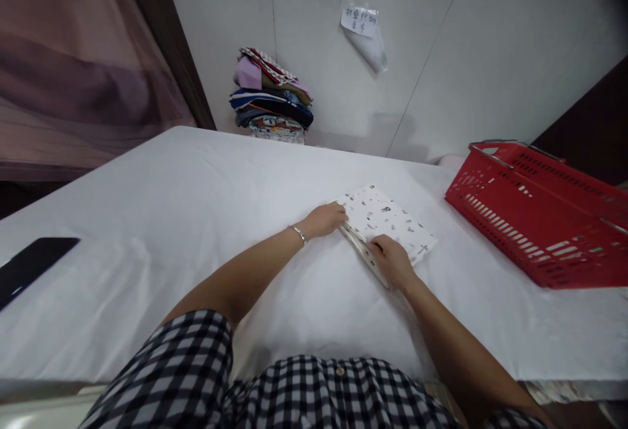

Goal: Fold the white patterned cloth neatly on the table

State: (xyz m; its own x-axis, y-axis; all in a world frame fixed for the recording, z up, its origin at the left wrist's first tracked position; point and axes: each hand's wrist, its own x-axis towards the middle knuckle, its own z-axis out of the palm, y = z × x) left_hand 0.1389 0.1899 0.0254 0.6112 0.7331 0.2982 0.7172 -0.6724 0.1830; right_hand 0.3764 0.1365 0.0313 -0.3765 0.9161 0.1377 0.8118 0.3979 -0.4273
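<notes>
A folded white cloth (pixel 387 216) with small grey and green prints lies flat on the white-covered table in front of me. Its near edge shows several stacked layers. My left hand (pixel 325 218), with a silver bracelet at the wrist, pinches the cloth at its left corner. Farther along the same edge, my right hand (pixel 391 260) has its fingers closed on the layers. Part of the fold is hidden under the right fingers.
A red plastic basket (pixel 534 213) with metal handles stands at the right. A dark flat device (pixel 34 262) lies at the left edge. Behind the table is a stack of folded fabrics (pixel 272 99) against the wall, where a paper note (pixel 360 20) hangs.
</notes>
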